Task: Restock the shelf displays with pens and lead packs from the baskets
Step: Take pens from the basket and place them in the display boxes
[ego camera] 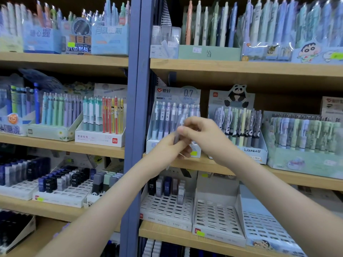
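Note:
Both my hands are raised in front of the middle shelf. My left hand (170,147) grips the lower end of a translucent pen (177,135), and my right hand (202,132) pinches its upper end. The pen is blurred and mostly hidden by my fingers. Right behind it stands a 0.7 mm pen display box (175,97) with pastel pens upright in rows. One shelf lower sits a white slotted lead tray (167,206) with a few HB 0.7 lead packs at its back. No basket is in view.
A panda pen display (239,127) and a green pen box (304,156) stand to the right. Two empty slotted trays (217,216) sit lower right. A blue upright post (133,108) divides the shelves. Left shelves hold pen boxes and dark lead packs (61,180).

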`<state>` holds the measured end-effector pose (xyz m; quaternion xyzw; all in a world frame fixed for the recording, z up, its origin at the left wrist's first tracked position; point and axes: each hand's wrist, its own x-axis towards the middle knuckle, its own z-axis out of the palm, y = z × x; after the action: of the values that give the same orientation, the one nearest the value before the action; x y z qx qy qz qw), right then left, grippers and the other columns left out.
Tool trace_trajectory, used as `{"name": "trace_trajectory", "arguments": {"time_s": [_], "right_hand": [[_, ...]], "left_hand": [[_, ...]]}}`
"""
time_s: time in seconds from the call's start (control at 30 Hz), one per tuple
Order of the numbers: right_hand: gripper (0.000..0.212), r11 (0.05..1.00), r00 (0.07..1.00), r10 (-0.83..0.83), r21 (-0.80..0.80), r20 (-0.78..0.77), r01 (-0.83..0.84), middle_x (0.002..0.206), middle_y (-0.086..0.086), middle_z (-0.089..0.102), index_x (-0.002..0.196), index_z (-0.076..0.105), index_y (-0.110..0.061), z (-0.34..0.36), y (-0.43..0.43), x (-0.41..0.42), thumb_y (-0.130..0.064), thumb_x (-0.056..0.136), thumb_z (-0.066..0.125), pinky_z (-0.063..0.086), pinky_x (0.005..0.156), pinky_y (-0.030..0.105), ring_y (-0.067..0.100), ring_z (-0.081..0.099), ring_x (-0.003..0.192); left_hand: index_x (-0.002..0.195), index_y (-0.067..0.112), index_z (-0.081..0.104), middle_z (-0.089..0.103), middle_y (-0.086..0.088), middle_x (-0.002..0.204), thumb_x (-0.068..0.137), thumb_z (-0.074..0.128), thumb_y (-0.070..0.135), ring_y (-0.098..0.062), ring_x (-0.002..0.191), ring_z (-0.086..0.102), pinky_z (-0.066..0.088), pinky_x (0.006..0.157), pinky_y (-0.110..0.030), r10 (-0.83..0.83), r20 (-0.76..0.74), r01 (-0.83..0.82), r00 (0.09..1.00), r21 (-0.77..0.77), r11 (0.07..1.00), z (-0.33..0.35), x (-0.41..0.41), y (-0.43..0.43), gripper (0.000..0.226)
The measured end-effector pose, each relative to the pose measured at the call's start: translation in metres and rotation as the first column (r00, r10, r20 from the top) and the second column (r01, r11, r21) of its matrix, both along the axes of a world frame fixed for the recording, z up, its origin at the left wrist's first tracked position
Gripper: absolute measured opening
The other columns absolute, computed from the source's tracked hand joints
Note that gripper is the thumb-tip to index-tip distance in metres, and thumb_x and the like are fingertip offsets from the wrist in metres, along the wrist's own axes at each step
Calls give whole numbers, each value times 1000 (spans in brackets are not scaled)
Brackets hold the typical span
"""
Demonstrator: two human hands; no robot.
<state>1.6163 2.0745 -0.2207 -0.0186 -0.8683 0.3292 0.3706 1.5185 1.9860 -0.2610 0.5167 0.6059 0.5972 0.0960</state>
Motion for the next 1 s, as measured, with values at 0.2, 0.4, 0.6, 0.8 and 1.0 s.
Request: {"name": "trace_trajectory", "arguments": {"time_s": [0.2, 0.4, 0.6, 0.8, 1.0], "right_hand": [[10, 981, 928, -167, -154, -333, 121, 82, 2, 62, 90, 52, -21, 23, 27, 13, -22, 99, 48, 52, 67, 29, 14, 62, 73], [10, 952, 920, -300, -14, -253, 307, 90, 8, 62, 101, 49, -16, 13, 43, 0, -25, 100, 46, 47, 67, 28, 24, 62, 85], [9, 923, 929, -353, 121, -115, 366, 89, 11, 65, 100, 49, -15, 14, 53, -18, -23, 100, 46, 50, 68, 27, 21, 63, 81], [20, 909, 923, -376, 159, -83, 385, 80, 8, 60, 117, 43, -9, 6, 54, -34, -16, 99, 47, 50, 65, 36, 23, 56, 69], [68, 916, 927, -363, 144, -99, 374, 79, 16, 62, 149, 9, -21, -9, 51, -44, -9, 96, 50, 53, 70, 48, 35, 62, 75]], "left_hand": [[109, 12, 59, 59, -4, 104, 88, 68, 19, -23, 93, 59, 46, 81, -35, 533, -771, -474, 348, 346, 810, -26, -29, 7, 25], [98, 7, 67, 63, -8, 91, 63, 84, -2, -25, 79, 61, 47, 70, -32, 586, -793, -451, 164, 468, 760, -42, -45, 16, 40], [94, 9, 66, 58, -4, 85, 60, 81, -8, -22, 73, 54, 32, 65, -26, 569, -811, -437, 137, 466, 769, -34, -52, 17, 41], [90, 8, 64, 59, -5, 85, 67, 77, -8, -23, 73, 53, 30, 62, -26, 526, -841, -421, 126, 435, 796, -31, -62, 18, 30], [113, 4, 66, 65, -10, 99, 82, 69, 3, -27, 87, 61, 49, 72, -34, 538, -830, -365, 145, 461, 809, -46, -67, 16, 30]]}}
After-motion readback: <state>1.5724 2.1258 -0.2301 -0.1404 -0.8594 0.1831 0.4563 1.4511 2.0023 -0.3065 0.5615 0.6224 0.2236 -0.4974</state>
